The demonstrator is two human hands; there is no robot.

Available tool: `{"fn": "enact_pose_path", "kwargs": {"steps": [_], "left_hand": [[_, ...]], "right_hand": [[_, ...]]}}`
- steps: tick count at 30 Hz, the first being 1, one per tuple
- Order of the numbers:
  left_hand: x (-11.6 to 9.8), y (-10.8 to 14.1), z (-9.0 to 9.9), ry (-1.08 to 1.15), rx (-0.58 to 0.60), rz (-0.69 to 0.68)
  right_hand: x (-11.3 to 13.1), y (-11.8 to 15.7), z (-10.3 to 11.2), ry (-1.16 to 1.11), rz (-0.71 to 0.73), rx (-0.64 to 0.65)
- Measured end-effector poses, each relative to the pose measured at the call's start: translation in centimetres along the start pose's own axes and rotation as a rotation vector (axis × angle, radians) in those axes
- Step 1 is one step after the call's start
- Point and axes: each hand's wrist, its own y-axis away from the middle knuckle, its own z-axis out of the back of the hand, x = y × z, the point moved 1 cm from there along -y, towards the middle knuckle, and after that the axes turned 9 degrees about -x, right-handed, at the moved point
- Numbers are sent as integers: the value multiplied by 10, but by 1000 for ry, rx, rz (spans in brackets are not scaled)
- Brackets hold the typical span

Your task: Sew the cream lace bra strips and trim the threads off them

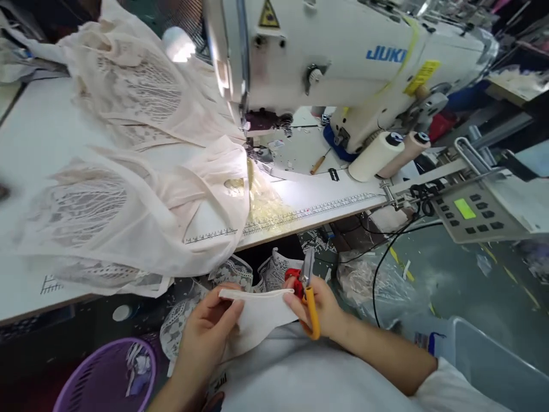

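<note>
My left hand (210,326) pinches one end of a folded white fabric edge (261,317) between thumb and fingers, low over my lap. At its other end, my right hand (323,306) grips the same edge. A pair of scissors (313,312) with orange and red on the handles also rests in my right hand, blades pointing up. Part of its grip is hidden by my fingers. White lace pieces (277,269) hang just behind the fabric, below the table edge; they look like bra parts.
A JUKI sewing machine (343,63) stands on the white table with pale lace garments (141,217) heaped at its left. Thread cones (373,157) and a control panel (478,214) are at right. A purple basket (72,377) and a clear bin (484,349) sit below.
</note>
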Motion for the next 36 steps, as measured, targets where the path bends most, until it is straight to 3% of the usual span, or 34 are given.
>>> {"fn": "enact_pose_path", "kwargs": {"steps": [6,12,19,23,25,26,29,31,32,34,36], "left_hand": [[7,4,12,-72,23,-53],[0,11,-2,-30,-100,-19],[-12,12,-27,99,-101,42],[-8,8,-28,81,-42,78],[-6,4,-22,4,-8,1],[-6,1,-17,-47,-5,-99],[-20,-1,-9,-279,-11,-620],[-34,0,-13,-507,122,-969],[-40,1,-18,-625,236,-1064],[-48,-1,-29,-808,489,-1050],[-49,-4,-38,-900,652,-842]], "right_hand": [[-5,6,3,154,110,-40],[9,6,2,56,193,11],[20,4,3,-126,-33,32],[22,1,7,-155,-178,63],[22,0,9,-126,-192,57],[22,0,10,-108,-182,59],[21,-1,13,-34,-104,102],[20,-2,14,23,-26,133],[20,-2,14,49,19,146],[21,-3,13,91,111,160],[20,-3,12,125,154,166]]}}
